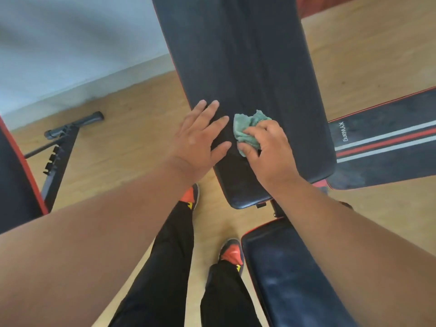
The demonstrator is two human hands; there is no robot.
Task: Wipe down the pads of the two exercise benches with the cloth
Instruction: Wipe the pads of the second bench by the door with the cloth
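On the long black pad (247, 79), I see my right hand (269, 152) bunching the cloth (247, 128), left hand (200, 138) flat alongside, unwiped length running ahead.

Long black bench pad (247, 67) above wooden floor (132, 138), crumpled green cloth (247, 128) on it, flat left hand (198, 135) beside.
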